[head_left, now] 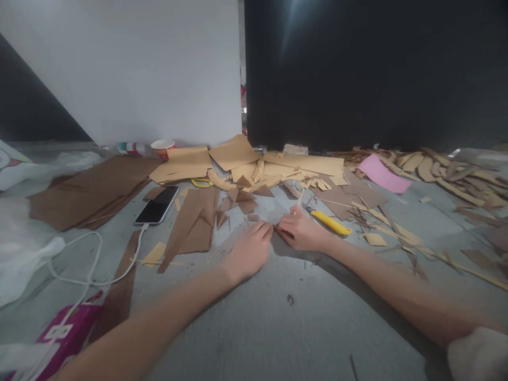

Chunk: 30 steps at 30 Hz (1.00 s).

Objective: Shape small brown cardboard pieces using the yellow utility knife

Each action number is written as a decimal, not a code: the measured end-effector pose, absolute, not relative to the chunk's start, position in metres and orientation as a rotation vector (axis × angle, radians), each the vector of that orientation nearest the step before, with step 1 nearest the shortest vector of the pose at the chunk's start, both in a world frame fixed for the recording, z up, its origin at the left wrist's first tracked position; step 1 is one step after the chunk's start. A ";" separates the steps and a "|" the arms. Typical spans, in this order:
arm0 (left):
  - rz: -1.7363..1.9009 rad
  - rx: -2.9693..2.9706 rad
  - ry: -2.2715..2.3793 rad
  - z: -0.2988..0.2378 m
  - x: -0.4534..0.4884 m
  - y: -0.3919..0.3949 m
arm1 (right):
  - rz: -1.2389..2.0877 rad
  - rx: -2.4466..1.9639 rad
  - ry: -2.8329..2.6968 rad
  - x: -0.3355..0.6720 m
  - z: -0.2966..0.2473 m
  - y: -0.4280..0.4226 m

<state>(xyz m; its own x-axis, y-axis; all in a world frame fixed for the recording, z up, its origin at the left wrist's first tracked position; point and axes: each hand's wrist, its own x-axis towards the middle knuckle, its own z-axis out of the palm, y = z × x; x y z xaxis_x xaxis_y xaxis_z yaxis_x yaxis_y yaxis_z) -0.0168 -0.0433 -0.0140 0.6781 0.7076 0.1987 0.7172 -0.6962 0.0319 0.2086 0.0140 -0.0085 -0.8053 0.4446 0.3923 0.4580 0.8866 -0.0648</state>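
Observation:
My left hand [251,250] and my right hand [299,231] meet over the grey table with fingertips pinched close together. Between them sits a small brown paper piece [274,227], mostly hidden by the fingers. From the top of my right hand rises a thin pale stick [300,197]; its lower end is hidden. A yellow utility knife [330,222] lies just right of that hand. Small brown paper scraps [243,200] are scattered beyond my left hand, and a folded brown paper sheet [198,222] lies to its left.
On the left are a phone [157,205] with a white cable [99,248], brown sheets [93,190] and a magenta box [71,330]. Tan sheets [180,165], a paper cup [162,147] and yellow-handled scissors [201,183] lie farther back. A pink paper [384,173] and curled strips [426,169] lie right.

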 end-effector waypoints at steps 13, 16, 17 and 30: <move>-0.270 -2.795 -1.134 -0.013 -0.019 -0.042 | -0.088 -0.631 -2.765 0.207 -0.005 0.012; -0.203 -2.787 -1.064 -0.014 -0.021 -0.040 | -0.116 -0.635 -2.791 0.206 -0.002 0.010; -0.187 -2.795 -1.042 -0.014 -0.021 -0.039 | -0.132 -0.635 -2.799 0.206 -0.001 0.010; -0.235 -2.837 -1.099 -0.008 -0.022 -0.039 | -0.244 -0.695 -2.758 0.206 -0.001 0.009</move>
